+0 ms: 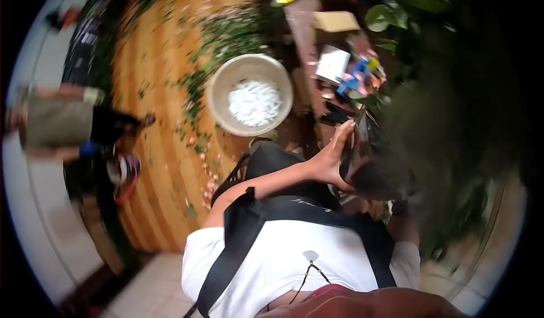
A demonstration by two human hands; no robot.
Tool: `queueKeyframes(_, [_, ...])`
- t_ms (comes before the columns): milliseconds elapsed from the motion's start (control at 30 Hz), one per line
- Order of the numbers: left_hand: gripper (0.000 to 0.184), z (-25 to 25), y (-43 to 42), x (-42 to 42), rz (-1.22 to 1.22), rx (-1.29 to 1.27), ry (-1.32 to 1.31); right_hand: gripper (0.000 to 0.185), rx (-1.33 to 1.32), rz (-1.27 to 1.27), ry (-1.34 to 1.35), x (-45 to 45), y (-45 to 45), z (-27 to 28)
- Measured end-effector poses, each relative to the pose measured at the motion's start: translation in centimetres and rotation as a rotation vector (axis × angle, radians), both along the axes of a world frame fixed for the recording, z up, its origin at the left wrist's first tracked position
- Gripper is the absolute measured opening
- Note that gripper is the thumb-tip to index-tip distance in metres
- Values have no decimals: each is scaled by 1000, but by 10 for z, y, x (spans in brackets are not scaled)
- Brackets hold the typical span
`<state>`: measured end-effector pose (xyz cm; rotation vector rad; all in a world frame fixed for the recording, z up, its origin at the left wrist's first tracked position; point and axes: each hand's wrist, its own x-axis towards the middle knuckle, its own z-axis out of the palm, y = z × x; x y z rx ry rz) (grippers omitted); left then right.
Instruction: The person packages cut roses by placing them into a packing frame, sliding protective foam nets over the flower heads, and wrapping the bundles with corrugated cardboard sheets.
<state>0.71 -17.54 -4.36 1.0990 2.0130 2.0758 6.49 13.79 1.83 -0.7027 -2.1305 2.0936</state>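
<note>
My left hand (334, 159) reaches in from the left, its thumb and fingers curved round a dark, shiny wrapping (361, 162). Above and to the right of that wrapping spreads a big, blurred bundle of dark green foliage (442, 125), with clearer leaves at the top. My right forearm (403, 230) shows at the lower right, with a dark band near the wrist. The fingers of my right hand are hidden behind the dark bundle.
A pale basin (216, 105) holds white pieces. Leaves and pink petals (207, 176) litter the wooden surface (153, 199). A reddish bench (300, 26) carries a tan box (337, 21), a white box (332, 64) and blue items. Another person (59, 119) is at the left.
</note>
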Motion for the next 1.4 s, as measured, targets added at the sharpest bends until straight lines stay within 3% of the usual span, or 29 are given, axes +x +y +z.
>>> queueKeyframes(67, [160,-7,-32,6,115,35,-238,33,0,153,18,-46,-16,-2])
queueKeyframes(200, [148,-4,-100,22,387,249,-496,32,21,420,71,-131,-87,-3])
queueKeyframes(267, [138,-25,-149,30,498,220,-549,32,28,551,104,-169,-142,-3])
queueKeyframes(333, [122,-1,-206,44,594,468,-663,32,32,684,130,-201,-209,-5])
queueKeyframes(400, [112,16,-264,71,604,893,-683,31,27,818,158,-222,-287,-9])
queueKeyframes(533, [82,-13,-338,110,1062,968,-556,31,18,1099,243,-232,-456,-18])
queueKeyframes(600, [61,-62,-363,135,1278,979,-470,30,10,1245,312,-222,-537,-25])
queueKeyframes(633, [55,-49,-359,132,1546,1017,-595,30,14,1311,376,-215,-578,-26])
queueKeyframes(700, [50,-76,-355,150,1741,1030,-739,30,28,1408,603,-197,-665,-24])
queueKeyframes(867, [43,-96,-316,181,1929,962,-872,30,61,1331,1360,-144,-854,-21])
queueKeyframes(967, [43,-106,-311,186,2019,1030,-889,30,132,1185,1626,-119,-919,-28])
queueKeyframes(1167, [38,-99,-318,172,2056,1034,-922,29,233,1120,1749,-87,-961,-80])
queueKeyframes(1233, [37,-103,-321,168,2014,883,-894,31,203,1356,1505,-78,-974,-126])
queueKeyframes(1400, [34,-99,-339,158,1981,826,-928,30,311,1181,1705,-104,-958,-89])
